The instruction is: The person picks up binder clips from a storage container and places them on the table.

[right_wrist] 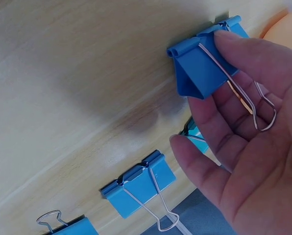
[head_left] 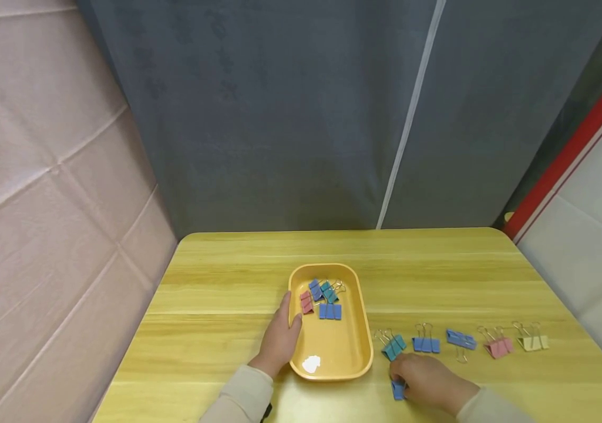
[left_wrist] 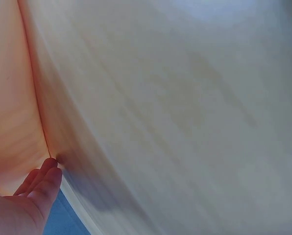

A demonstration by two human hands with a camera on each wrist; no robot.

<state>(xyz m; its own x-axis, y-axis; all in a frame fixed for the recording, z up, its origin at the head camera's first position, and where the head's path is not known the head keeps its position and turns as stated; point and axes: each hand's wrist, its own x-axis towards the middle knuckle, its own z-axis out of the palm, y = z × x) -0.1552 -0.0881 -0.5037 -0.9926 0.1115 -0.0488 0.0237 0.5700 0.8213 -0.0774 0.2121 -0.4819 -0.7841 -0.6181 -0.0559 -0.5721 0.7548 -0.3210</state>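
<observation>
A yellow tray (head_left: 332, 376) lies on the table, with several binder clips in its far half: a pink clip (head_left: 306, 302), a teal clip (head_left: 329, 292) and two blue ones. My left hand (head_left: 278, 338) grips the tray's left rim, thumb over the edge, other fingers against the outer wall (left_wrist: 13, 98). To the right of the tray, my right hand (head_left: 430, 379) pinches a blue binder clip (right_wrist: 200, 68) between thumb and fingers, its wire handles toward the palm. Just beyond that hand a teal binder clip (head_left: 394, 348) lies on the table.
Rightward from the teal clip runs a row: a blue clip (head_left: 426, 345), another blue clip (head_left: 461, 339), a pink clip (head_left: 499, 348) and a pale yellow clip (head_left: 534, 342). The wooden table (head_left: 216, 305) meets a dark curtain (head_left: 279, 117) at its far edge.
</observation>
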